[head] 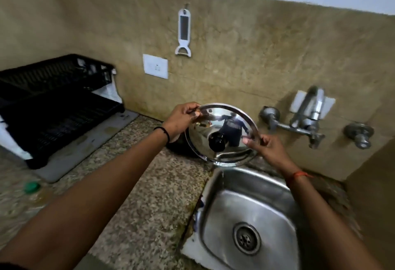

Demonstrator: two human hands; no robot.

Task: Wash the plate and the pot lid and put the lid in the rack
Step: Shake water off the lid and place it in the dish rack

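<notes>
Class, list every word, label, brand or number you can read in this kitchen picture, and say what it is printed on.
None can be read.
Grey mat under the dish rack: small dark marks near its far corner, too blurred to read.
Pot lid, tap, wall socket, hanging peeler: no text visible.

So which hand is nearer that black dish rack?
Left. The left hand holds the shiny steel lid's rack-side edge; the right hand holds the far edge, away from the black dish rack.
</notes>
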